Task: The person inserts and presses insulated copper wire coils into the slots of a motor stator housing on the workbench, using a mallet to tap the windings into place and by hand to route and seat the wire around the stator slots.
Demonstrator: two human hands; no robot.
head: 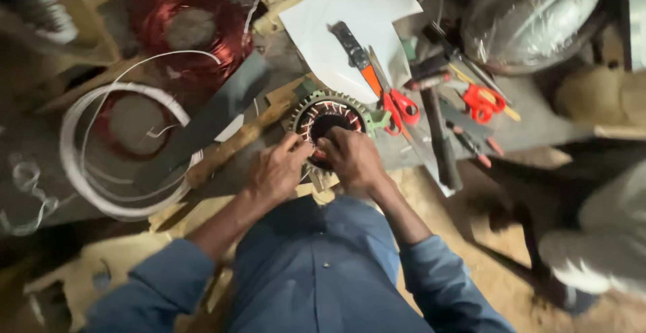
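Both hands (316, 164) pinch windings at the stator ring (330, 114), bore facing upward.

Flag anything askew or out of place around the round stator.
Loose white tubing sprawls uncoiled on the left, and the red-handled scissors lie half across the bent white paper sheet, beside the toothed round stator. Nothing looks broken.

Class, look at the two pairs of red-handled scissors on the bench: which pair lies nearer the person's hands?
The pair just right of the round motor stator, partly on the white sheet. The other red pair lies farther right, among the tools.
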